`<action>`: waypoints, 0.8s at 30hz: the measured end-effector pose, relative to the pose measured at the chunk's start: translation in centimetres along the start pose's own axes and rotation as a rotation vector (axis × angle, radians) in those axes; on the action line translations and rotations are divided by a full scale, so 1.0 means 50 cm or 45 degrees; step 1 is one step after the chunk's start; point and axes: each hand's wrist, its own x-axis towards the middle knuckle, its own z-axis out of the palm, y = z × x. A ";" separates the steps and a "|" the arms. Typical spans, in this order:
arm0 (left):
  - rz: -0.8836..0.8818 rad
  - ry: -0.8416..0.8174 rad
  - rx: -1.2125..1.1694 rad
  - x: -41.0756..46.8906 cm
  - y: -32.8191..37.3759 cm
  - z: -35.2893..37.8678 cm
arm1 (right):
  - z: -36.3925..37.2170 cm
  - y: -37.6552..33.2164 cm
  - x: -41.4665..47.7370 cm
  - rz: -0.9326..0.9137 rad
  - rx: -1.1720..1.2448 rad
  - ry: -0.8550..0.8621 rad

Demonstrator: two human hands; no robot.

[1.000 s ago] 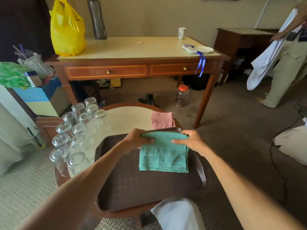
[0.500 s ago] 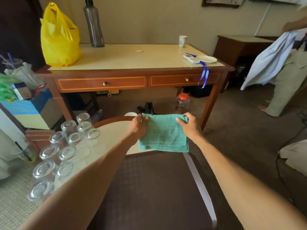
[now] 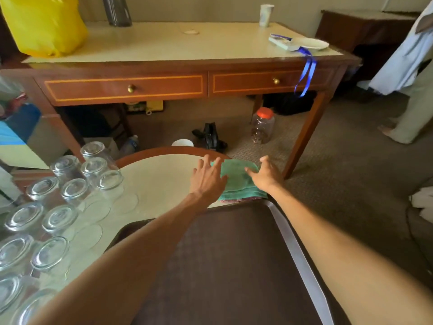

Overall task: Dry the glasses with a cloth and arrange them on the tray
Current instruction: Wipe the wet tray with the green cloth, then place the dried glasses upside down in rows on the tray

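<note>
With grip apart, the left hand (image 3: 208, 180) and right hand (image 3: 266, 175) rest on the soft green cloth (image 3: 236, 184) on the counter (image 3: 164, 174) beyond the tray (image 3: 293, 242); the upturned glasses (image 3: 70, 191) look fragile, likely slippery, best held round the body.

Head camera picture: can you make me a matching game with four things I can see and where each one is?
Things
1. green cloth
2. glasses
3. yellow bag
4. red-lidded jar

Places
A. on the carpet under the desk
B. upside down on the round table
C. on top of the desk
D. folded, just past the tray

Pairs: 1-D, 2-B, 3-C, 4-A
</note>
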 end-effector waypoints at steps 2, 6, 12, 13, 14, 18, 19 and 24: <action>0.047 -0.073 0.044 -0.015 0.007 0.012 | 0.005 0.008 -0.022 -0.062 -0.009 0.077; 0.002 -0.139 0.063 -0.046 0.032 -0.021 | -0.020 -0.007 -0.075 -0.170 0.013 0.148; -0.098 -0.102 -0.078 -0.130 0.106 -0.173 | -0.092 -0.069 -0.198 -0.176 0.321 0.206; -0.098 -0.086 -0.069 -0.163 0.109 -0.202 | -0.099 -0.082 -0.231 -0.167 0.383 0.205; -0.084 -0.069 -0.059 -0.191 0.112 -0.225 | -0.103 -0.091 -0.256 -0.146 0.452 0.194; -0.074 0.014 -0.026 -0.328 0.086 -0.317 | -0.114 -0.134 -0.363 -0.103 0.643 0.135; -0.079 0.036 -0.029 -0.361 0.074 -0.338 | -0.115 -0.143 -0.386 -0.120 0.650 0.125; -0.135 0.208 -0.081 -0.517 -0.034 -0.439 | -0.110 -0.208 -0.508 -0.236 0.570 -0.021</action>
